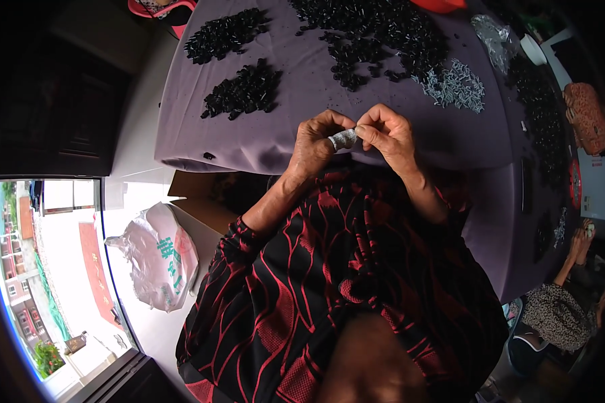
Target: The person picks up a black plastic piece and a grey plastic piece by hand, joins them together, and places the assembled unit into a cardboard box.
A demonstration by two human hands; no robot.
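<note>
Left hand (314, 141): I see it curled at the desk edge, fingers (329, 124) bent in tight, thumb wrapped in pale tape (343, 139)
Right hand (386, 134): fingers (376, 119) pinched shut against the left thumb; a tiny part may sit in the pinch, I cannot tell
Desk (302, 80): purple cloth, hands just over its near edge
Black pieces (243, 91): loose heaps lying bare on the cloth, well beyond the fingers
Silver pieces (457, 86): small pile up and right of the right hand
White bag (158, 258): on the floor, left of my lap, contents hidden
</note>
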